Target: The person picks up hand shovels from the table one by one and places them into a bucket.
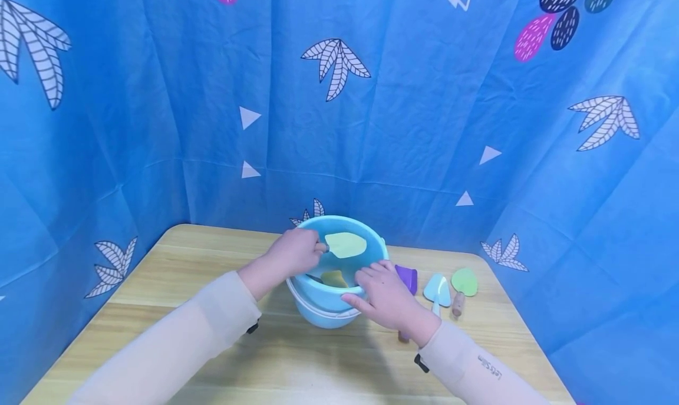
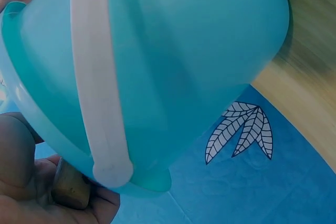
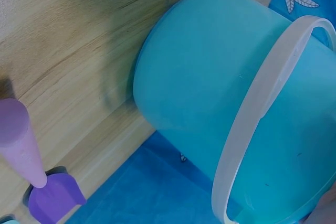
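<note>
A light blue bucket (image 1: 320, 299) with a white handle (image 2: 100, 87) stands on the table. My left hand (image 1: 297, 253) is at the bucket's left rim and grips the wooden handle of a small toy shovel. The shovel's pale yellow-green blade (image 1: 346, 245) shows over the bucket's opening. In the left wrist view, the wooden handle's end (image 2: 71, 190) sits within the curled fingers. My right hand (image 1: 386, 293) holds the bucket's right rim, fingers over the edge and thumb outside. Down inside the bucket lies a yellowish thing (image 1: 334, 278), partly hidden by the front rim.
To the right of the bucket lie a purple toy shovel (image 1: 406, 278) with a lilac handle (image 3: 23, 153), a light blue one (image 1: 437, 289) and a green one (image 1: 464, 281) with a wooden handle. Blue patterned curtains (image 1: 339, 134) hang around the wooden table (image 1: 228, 246).
</note>
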`<state>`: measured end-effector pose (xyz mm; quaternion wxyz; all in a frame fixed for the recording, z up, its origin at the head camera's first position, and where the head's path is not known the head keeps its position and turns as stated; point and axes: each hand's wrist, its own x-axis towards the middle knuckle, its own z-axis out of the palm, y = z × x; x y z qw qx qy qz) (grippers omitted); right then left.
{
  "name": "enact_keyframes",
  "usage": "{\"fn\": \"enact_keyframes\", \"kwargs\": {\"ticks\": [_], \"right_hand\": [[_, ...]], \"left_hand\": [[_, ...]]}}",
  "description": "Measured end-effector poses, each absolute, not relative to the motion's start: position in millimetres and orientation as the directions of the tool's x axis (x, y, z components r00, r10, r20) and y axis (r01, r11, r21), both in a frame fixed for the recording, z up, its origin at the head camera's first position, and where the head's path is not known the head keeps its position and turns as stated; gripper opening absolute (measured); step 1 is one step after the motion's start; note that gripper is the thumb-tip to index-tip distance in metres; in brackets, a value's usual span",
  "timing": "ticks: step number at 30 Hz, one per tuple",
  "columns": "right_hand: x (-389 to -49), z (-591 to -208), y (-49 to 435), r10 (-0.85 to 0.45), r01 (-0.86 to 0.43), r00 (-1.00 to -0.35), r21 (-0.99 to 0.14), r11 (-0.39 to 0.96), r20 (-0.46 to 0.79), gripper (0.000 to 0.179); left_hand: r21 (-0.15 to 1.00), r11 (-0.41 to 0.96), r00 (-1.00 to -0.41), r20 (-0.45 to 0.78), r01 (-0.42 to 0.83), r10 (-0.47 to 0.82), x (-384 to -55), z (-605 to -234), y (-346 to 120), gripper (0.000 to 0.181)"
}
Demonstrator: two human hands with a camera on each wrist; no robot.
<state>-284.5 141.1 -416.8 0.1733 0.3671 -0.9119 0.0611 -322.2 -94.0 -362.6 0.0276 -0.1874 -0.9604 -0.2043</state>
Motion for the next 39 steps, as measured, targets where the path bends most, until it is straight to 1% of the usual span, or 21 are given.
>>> {"fn": "enact_keyframes", "kwargs": {"ticks": [8, 19, 26, 31, 39], "right_hand": [[-285, -416, 141, -0.645, -0.685, -0.68, 0.011, 0.728, 0.349, 0.044], [-285, -416, 142, -0.649, -0.687, -0.678, 0.014, 0.726, 0.346, 0.043], [-285, -416, 142, -0.648, -0.687, -0.678, 0.014, 0.726, 0.348, 0.042], [-284, -416, 141, -0.652, -0.692, -0.674, 0.012, 0.722, 0.347, 0.042], [-285, -417, 141, -0.648, -0.688, -0.676, 0.013, 0.726, 0.351, 0.042]], "left_hand": [[0.341, 0.849, -0.914, 0.11, 0.404, 0.391, -325, -365, -90, 0.019], [0.319, 0.867, -0.92, 0.041, 0.382, 0.39, -330, -368, -84, 0.023], [0.286, 0.879, -0.918, -0.002, 0.38, 0.397, -333, -371, -80, 0.022], [0.279, 0.886, -0.918, -0.035, 0.37, 0.395, -334, -375, -77, 0.019], [0.236, 0.894, -0.915, -0.047, 0.38, 0.401, -338, -376, -74, 0.021]]}}
